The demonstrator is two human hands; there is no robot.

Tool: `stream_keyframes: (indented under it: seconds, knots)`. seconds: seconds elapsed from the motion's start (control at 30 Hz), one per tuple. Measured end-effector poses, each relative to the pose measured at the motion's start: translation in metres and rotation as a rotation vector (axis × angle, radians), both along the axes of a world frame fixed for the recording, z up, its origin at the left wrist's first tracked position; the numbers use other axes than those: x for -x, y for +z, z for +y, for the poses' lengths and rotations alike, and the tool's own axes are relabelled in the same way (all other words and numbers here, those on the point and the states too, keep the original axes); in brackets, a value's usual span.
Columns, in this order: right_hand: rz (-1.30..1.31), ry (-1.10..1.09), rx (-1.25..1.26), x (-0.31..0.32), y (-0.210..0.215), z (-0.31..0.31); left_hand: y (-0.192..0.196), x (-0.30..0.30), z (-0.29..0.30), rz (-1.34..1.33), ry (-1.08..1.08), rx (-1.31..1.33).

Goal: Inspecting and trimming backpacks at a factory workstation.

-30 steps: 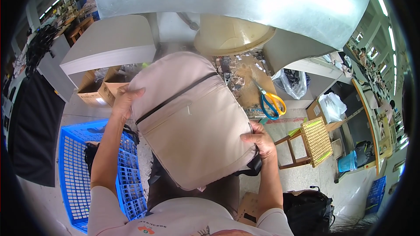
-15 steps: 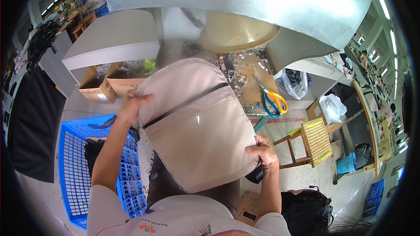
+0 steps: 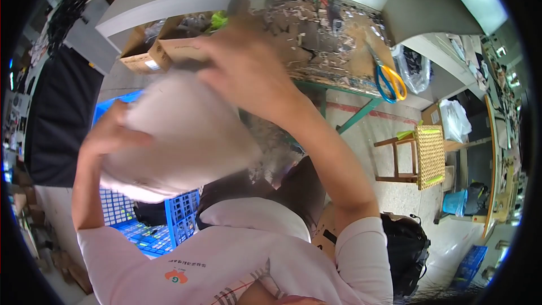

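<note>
A white short-sleeved shirt (image 3: 243, 254) bears small dark lettering beside an orange emblem (image 3: 176, 276) on its chest, on the near side of the scene. At far left, an open brown cardboard box (image 3: 134, 63) carries a small white label (image 3: 152, 65), its print too small to read; a second cardboard box (image 3: 176, 51), just to its right, has faint lettering on its front.

The pale pinkish-beige fabric piece (image 3: 180, 130) is held up left of centre, above the slatted blue plastic basket (image 3: 183, 214) and partly hiding it. It looks smooth and light, rounded at the far end and tapering to a corner on the right; blur hides its seams and finer detail.

Of the two bare hands, the left hand (image 3: 113, 133) grips the piece's left edge, thumb laid across the face and spread well away from the fingers. The right hand (image 3: 243, 70) is over the far right edge, fingers partly spread and blurred; whether they have hold of the cloth cannot be told.

Farther right, scissors with one yellow and one blue-green handle (image 3: 389, 82) lie at the edge of the scrap-strewn brown bench (image 3: 361, 36).
</note>
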State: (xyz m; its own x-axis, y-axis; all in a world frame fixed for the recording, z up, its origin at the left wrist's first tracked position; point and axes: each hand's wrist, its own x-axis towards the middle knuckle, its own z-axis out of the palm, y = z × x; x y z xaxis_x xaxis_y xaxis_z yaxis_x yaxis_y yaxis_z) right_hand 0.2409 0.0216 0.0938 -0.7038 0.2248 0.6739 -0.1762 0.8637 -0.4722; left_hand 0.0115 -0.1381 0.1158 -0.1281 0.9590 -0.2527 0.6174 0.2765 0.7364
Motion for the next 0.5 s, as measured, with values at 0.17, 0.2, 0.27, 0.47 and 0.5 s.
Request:
stream_keyframes:
  seconds: [0.17,0.2,0.27,0.47,0.5]
  knots:
    - [0.074,-0.322,0.534,-0.031,-0.085,-0.067,0.007,0.069,-0.133,-0.655,0.708,-0.472]
    - [-0.204,-0.114,0.913,-0.037,-0.095,-0.087,-0.002,0.074,-0.146,-0.718,0.68,-0.514]
    - [-0.195,0.157,1.22,-0.048,-0.125,-0.12,-0.017,0.06,-0.144,-0.796,0.715,-0.609]
    - [0.134,0.036,1.644,-0.053,-0.119,-0.128,-0.061,0.014,-0.068,-0.897,0.726,-0.859]
    - [0.164,0.014,1.619,-0.059,-0.115,-0.115,-0.068,0.006,-0.054,-0.994,0.693,-0.853]
